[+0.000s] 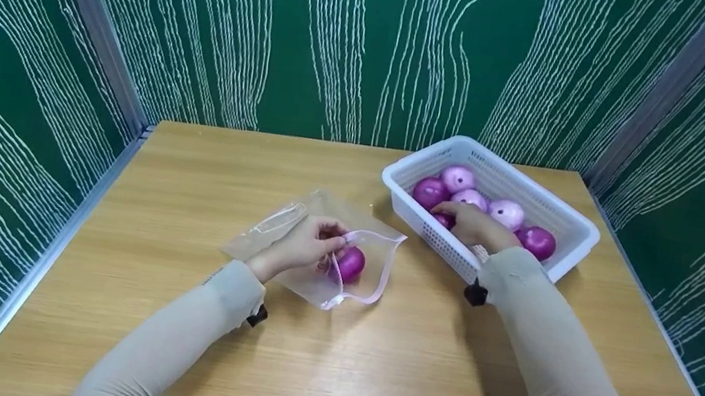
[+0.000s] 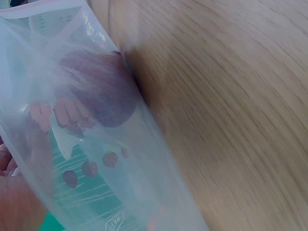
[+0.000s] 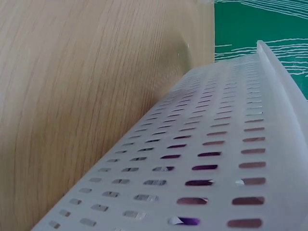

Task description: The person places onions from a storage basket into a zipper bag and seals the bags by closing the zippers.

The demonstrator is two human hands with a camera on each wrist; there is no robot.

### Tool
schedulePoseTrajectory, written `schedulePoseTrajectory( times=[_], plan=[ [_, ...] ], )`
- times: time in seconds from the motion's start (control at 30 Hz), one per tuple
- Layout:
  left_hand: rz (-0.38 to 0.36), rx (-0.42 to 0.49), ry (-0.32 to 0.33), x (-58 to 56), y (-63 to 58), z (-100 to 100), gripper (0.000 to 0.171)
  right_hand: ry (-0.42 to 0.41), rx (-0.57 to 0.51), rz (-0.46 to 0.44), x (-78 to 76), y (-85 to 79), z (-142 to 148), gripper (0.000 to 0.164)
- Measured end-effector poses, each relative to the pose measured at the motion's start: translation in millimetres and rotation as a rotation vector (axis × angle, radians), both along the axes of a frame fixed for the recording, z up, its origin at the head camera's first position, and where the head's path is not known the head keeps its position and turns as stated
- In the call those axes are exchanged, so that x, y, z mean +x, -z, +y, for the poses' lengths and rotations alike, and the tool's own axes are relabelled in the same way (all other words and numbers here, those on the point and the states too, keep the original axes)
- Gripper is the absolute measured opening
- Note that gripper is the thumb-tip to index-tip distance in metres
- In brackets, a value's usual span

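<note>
My left hand (image 1: 304, 243) pinches the pink-edged mouth of a clear zip bag (image 1: 264, 230), whose mouth gapes toward the right. Inside the bag lies a dark purple onion (image 1: 351, 264), seen hazily through the plastic as a round onion (image 2: 103, 89) in the left wrist view. My right hand (image 1: 477, 227) reaches over the near wall of a white perforated basket (image 1: 434, 235). Its fingers curl over a dark purple onion (image 1: 443, 220), which they partly hide. The right wrist view shows only the basket's slotted outer wall (image 3: 202, 144), with purple and skin tones behind the slots.
Several more onions sit in the basket, including dark purple ones (image 1: 536, 243) and pale lilac ones (image 1: 506, 213). The basket stands at the back right of the wooden table (image 1: 187, 180). Green walls with white streaks (image 1: 402, 52) enclose the table's back and sides.
</note>
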State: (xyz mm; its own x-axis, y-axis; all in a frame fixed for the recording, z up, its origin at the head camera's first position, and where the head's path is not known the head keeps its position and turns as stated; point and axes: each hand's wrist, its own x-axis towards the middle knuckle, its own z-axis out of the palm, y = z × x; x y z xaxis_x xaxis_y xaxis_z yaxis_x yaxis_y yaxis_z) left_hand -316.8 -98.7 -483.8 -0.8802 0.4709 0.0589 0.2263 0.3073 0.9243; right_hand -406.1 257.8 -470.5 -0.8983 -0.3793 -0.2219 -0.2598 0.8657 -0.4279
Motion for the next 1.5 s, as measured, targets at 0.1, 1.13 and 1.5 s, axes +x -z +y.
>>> schedulePoseTrajectory(
  times=[0.1, 1.13, 1.5],
  plan=[
    [0.000, 0.002, 0.002, -0.3, 0.4, 0.1, 0.022, 0.009, -0.012, 0.025, -0.2, -0.8, -0.6, 0.068],
    [0.000, 0.016, 0.007, 0.6, 0.9, -2.3, 0.025, 0.137, -0.267, 0.197, 11.0, -25.7, -8.4, 0.071],
    [0.005, 0.031, 0.001, -0.5, 0.5, -1.8, 0.021, 0.128, -0.332, 0.302, 21.3, -31.7, -15.1, 0.069]
  ],
)
